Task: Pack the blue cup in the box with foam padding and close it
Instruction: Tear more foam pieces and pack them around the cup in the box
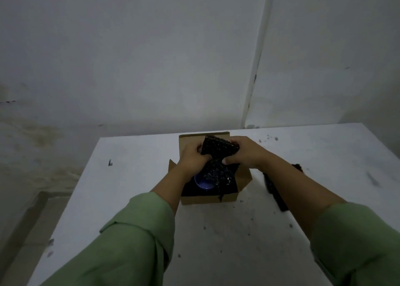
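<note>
An open brown cardboard box (207,199) stands in the middle of the white table. Inside it, on dark padding, sits the blue cup (203,184), partly hidden by my left wrist. Above the box I hold a sheet of black foam padding (218,150) with both hands. My left hand (193,156) grips its left edge and my right hand (244,152) grips its right edge. The sheet's lower part hangs down into the box beside the cup.
The white table (216,231) carries dark specks and crumbs. Another strip of black foam (276,193) lies right of the box, partly under my right forearm. A grey wall stands behind the table, and the floor drops away to the left.
</note>
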